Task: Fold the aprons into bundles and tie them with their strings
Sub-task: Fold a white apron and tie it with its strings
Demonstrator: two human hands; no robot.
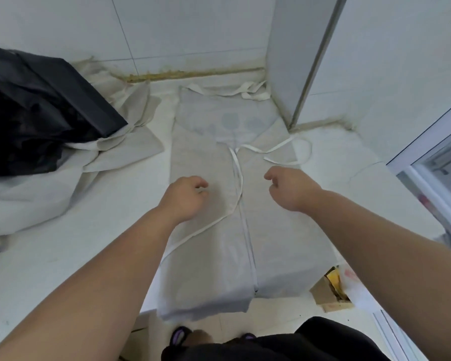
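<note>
A white surface (63,256) meets white tiled walls (193,27) with a yellowed seam (193,73) at their foot, beside a metal-edged pillar (297,61) and, farther right, a window frame (427,152).

The apron (208,204) lies on the counter (102,230) (bag (37,108) at left).

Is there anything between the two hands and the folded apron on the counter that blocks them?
Nothing visible does. The left hand and the right hand hover right over the apron; only its own strings lie on it. The black bag sits off to the left, clear of it.
</note>
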